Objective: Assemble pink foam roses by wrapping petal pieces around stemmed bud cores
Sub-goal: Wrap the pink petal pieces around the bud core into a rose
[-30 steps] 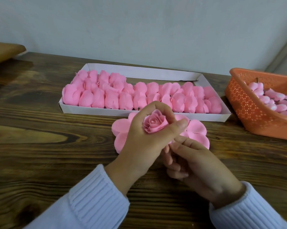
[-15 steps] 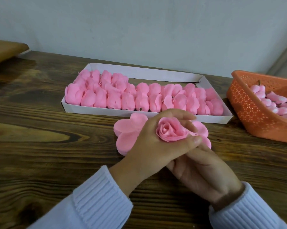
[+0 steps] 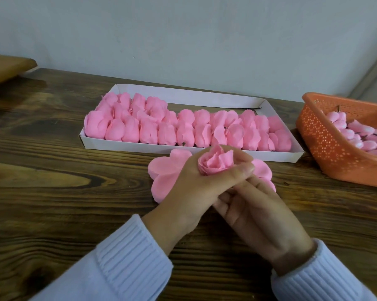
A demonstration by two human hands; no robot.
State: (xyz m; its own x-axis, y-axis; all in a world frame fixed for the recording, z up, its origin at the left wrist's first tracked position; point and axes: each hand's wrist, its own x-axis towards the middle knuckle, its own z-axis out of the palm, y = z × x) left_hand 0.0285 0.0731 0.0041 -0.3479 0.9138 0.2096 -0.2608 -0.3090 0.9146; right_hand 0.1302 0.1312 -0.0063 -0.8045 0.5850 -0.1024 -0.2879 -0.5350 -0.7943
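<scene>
Rose [image 3: 215, 162] in left hand [image 3: 189, 192] grip, axis seemingly upright, bloom upward.

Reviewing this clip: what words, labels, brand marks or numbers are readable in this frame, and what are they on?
None can be read. The white tray, the orange basket, the foam rose, the sleeves and the wooden table show no print, label or number.

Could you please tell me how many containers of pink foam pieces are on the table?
2. A white cardboard tray sits at centre, packed with petal pieces; an orange basket stands on the right, partly cut off by the frame. None appears hidden.
</scene>
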